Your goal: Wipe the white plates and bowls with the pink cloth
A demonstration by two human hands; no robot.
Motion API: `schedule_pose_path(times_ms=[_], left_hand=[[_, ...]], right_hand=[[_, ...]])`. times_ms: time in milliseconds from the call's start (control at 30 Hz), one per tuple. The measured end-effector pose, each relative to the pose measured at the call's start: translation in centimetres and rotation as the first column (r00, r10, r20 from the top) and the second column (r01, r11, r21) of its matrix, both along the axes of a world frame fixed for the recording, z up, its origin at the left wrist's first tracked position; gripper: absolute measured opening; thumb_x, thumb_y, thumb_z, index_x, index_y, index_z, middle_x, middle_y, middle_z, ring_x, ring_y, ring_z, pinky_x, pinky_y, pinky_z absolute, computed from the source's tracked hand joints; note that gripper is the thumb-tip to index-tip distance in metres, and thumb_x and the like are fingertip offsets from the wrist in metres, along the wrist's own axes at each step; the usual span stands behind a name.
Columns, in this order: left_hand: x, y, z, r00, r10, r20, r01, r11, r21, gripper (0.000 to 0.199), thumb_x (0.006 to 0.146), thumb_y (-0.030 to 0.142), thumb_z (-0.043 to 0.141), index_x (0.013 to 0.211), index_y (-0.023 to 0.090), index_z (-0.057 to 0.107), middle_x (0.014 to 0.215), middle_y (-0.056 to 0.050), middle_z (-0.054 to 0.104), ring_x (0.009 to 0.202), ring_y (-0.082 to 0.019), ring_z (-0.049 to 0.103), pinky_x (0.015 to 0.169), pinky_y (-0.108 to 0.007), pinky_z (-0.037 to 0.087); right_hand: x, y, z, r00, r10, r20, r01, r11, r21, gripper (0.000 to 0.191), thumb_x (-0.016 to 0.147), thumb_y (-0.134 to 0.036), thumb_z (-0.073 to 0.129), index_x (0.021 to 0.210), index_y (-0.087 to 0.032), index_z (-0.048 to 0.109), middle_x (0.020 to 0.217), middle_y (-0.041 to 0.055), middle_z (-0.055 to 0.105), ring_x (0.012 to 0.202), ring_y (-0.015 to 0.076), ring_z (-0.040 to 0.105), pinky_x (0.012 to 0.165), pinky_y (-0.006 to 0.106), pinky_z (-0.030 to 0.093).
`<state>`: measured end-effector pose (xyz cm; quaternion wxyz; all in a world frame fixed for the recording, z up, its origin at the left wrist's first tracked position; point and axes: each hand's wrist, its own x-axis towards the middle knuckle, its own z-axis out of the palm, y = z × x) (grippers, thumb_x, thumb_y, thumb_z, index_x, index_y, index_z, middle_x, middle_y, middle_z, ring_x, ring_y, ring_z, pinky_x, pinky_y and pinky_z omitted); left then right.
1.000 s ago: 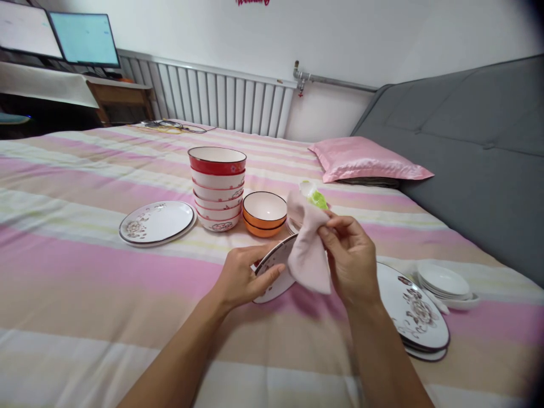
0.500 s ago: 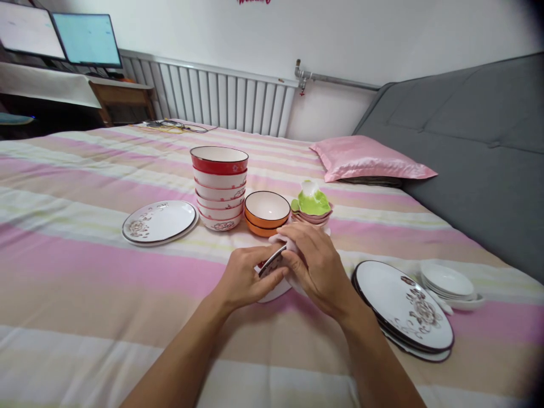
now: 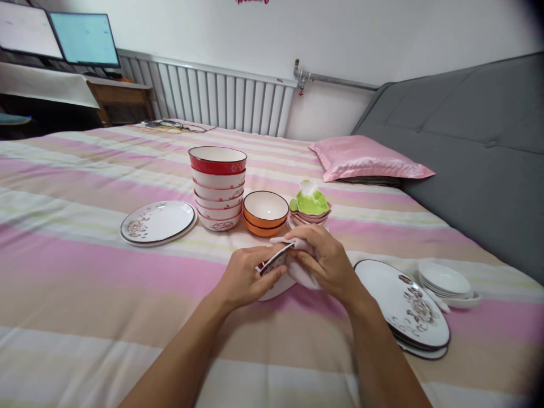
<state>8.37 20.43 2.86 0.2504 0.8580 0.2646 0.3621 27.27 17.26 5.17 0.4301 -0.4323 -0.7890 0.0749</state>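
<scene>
My left hand point(image 3: 243, 279) grips a small dark-rimmed dish point(image 3: 277, 260), tilted, with fingers over its far side and the thumb along its near side. A white cloth point(image 3: 306, 276) is bunched in my right hand point(image 3: 334, 262), whose fingers are closed on it at the dish's right edge. Partly hidden beneath both hands, a white plate point(image 3: 276, 292) lies on the bed. Just beyond them sit two stacked orange bowls point(image 3: 266, 220) and a stack of leaf-shaped dishes point(image 3: 312, 203), green on top.
A tall stack of red-and-white bowls point(image 3: 219, 195) stands behind. Oval flowered plates point(image 3: 159, 222) lie at left; more oval plates point(image 3: 408, 306) and small white dishes point(image 3: 445, 280) are at right. A pink pillow point(image 3: 368, 157) rests by the grey headboard point(image 3: 467, 113).
My right hand has shifted slightly right with the cloth, so more of the cloth shows. The dish has tipped a little flatter in my left hand.
</scene>
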Motion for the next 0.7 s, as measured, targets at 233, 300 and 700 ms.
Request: schedule_pose_path(times_ms=[233, 300, 700], left_hand=[[-0.1, 0.2, -0.1, 1.000, 0.022, -0.012, -0.023, 0.998, -0.062, 0.029, 0.083, 0.028, 0.050, 0.105, 0.019, 0.066, 0.082, -0.002, 0.069, 0.069, -0.015, 0.060, 0.064, -0.022, 0.045], [-0.1, 0.2, -0.1, 0.999, 0.041, -0.005, -0.041, 0.996, -0.078, 0.027, 0.082, 0.027, 0.051, 0.103, 0.019, 0.067, 0.086, -0.003, 0.070, 0.074, -0.016, 0.061, 0.068, -0.023, 0.046], [-0.9, 1.2, -0.2, 0.983, 0.153, -0.101, -0.162, 0.983, -0.086, 0.025, 0.085, 0.032, 0.046, 0.089, 0.018, 0.066, 0.067, 0.001, 0.060, 0.059, -0.011, 0.050, 0.056, -0.019, 0.038]], right_hand=[[1.6, 1.0, -1.3, 0.977, -0.034, -0.213, -0.001, 0.987, -0.162, 0.021, 0.084, -0.034, 0.057, 0.101, -0.022, 0.059, 0.099, 0.0038, 0.063, 0.094, 0.0191, 0.058, 0.086, 0.033, 0.044], [2.1, 1.3, -1.9, 0.949, -0.041, -0.314, -0.039, 0.969, -0.245, 0.024, 0.083, -0.037, 0.058, 0.102, -0.022, 0.059, 0.101, 0.0040, 0.063, 0.096, 0.0193, 0.058, 0.087, 0.033, 0.045], [2.7, 1.9, -3.4, 0.818, -0.136, -0.559, -0.213, 0.831, -0.514, 0.045, 0.075, -0.043, 0.065, 0.115, -0.023, 0.056, 0.105, 0.0036, 0.065, 0.093, 0.0189, 0.061, 0.080, 0.031, 0.050]])
